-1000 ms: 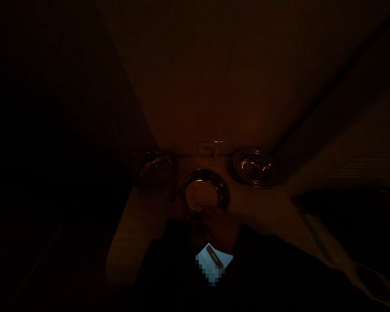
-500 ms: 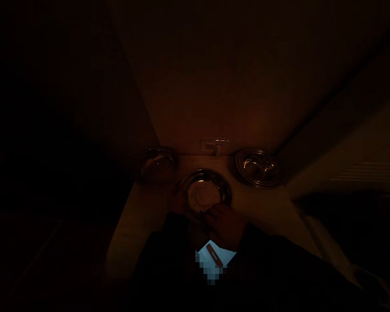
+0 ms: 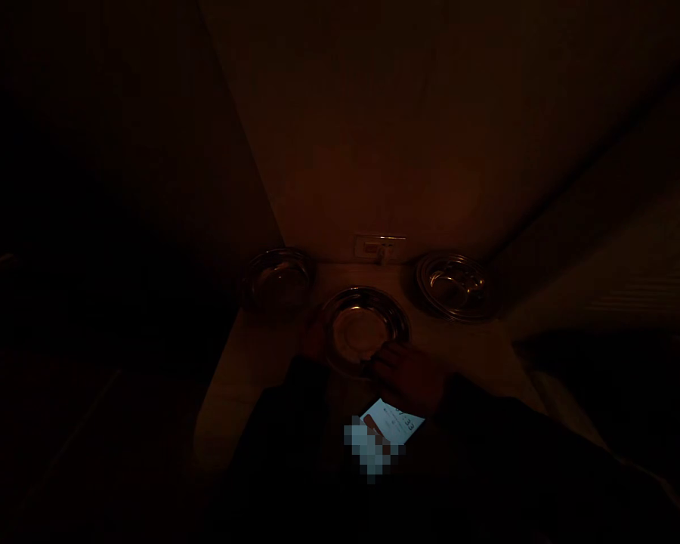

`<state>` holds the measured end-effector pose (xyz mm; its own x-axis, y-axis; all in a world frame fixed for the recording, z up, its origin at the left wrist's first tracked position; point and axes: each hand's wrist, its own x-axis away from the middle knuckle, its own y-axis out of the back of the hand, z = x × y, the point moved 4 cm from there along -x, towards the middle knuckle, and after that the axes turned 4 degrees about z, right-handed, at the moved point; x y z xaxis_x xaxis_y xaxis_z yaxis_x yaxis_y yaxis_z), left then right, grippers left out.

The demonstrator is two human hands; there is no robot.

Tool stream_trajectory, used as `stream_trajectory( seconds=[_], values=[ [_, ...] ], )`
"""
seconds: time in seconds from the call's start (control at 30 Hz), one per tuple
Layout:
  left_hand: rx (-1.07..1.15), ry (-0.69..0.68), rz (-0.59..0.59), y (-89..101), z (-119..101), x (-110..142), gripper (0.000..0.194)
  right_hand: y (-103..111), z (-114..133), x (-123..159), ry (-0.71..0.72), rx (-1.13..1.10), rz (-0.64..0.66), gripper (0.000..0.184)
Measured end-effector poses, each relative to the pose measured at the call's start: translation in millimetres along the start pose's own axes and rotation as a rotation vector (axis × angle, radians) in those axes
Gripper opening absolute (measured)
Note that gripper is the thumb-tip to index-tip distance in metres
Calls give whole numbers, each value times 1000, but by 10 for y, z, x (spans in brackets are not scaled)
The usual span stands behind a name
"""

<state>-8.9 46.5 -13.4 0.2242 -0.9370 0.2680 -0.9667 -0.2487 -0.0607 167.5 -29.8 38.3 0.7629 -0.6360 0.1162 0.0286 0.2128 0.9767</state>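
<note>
In the middle of the table (image 3: 481,355), 1 round plate (image 3: 359,332), shiny like metal, with a raised rim around a flat base. At its left edge, the left hand (image 3: 313,336), nearly lost in the dark; impossible to tell whether released or grasping. Over the near right rim, the right hand (image 3: 413,375), with bent fingers; hard to tell a grasp from a light rest. Held from 2 sides, probably for steadiness. Farther back, 1 glossy bowl (image 3: 277,281) at left and 1 stack (image 3: 453,287) of nested round metal dishes at right, perhaps apart for elbow room. Between them, on the wall (image 3: 363,151), a rectangular socket (image 3: 381,247). Below the right hand, a lit phone (image 3: 394,425), flat and partly pixelated.
</note>
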Motion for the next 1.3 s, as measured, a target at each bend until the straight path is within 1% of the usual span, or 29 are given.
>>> stream_trajectory(
  seconds=[0.13,0.27,0.37,0.47,0.53,0.63,0.7,0.77,0.83,0.9,1.0,1.1,1.13,1.2,1.3],
  values=[
    [-18,35,1,-7,-77,58,31,-76,50,-31,10,31,-52,29],
    [-103,36,8,33,-135,173,35,-84,78,-112,-20,-35,-62,30],
    [-101,10,-6,37,-107,267,36,-52,100,-189,-58,-78,-77,29],
    [-88,-21,-15,2,-55,333,37,-26,137,-235,-68,-107,-90,26],
    [-87,-38,-21,-21,-22,348,37,-8,143,-226,-52,-186,-124,27],
    [-48,-74,-9,-34,34,325,34,42,64,-164,-54,-430,-246,35],
    [-20,-103,34,-41,78,298,35,70,-49,-130,-109,-584,-332,40],
    [-14,-115,49,-33,123,278,38,81,-185,-127,-218,-677,-402,40],
    [-16,-122,42,-21,148,273,40,75,-306,-156,-340,-712,-448,37],
    [-19,-126,31,-15,146,282,41,59,-384,-205,-423,-712,-455,36],
    [-17,-130,46,-27,111,303,40,38,-411,-262,-439,-695,-396,34],
    [-13,-115,41,-30,104,311,38,47,-387,-238,-383,-672,-295,28],
    [-14,-108,34,-27,112,309,38,61,-379,-214,-346,-665,-251,29],
    [-30,-98,21,-20,131,303,38,100,-368,-159,-234,-632,-119,39],
    [-50,-110,35,-21,127,304,39,180,-389,-76,-72,-542,105,62]
  ],
)
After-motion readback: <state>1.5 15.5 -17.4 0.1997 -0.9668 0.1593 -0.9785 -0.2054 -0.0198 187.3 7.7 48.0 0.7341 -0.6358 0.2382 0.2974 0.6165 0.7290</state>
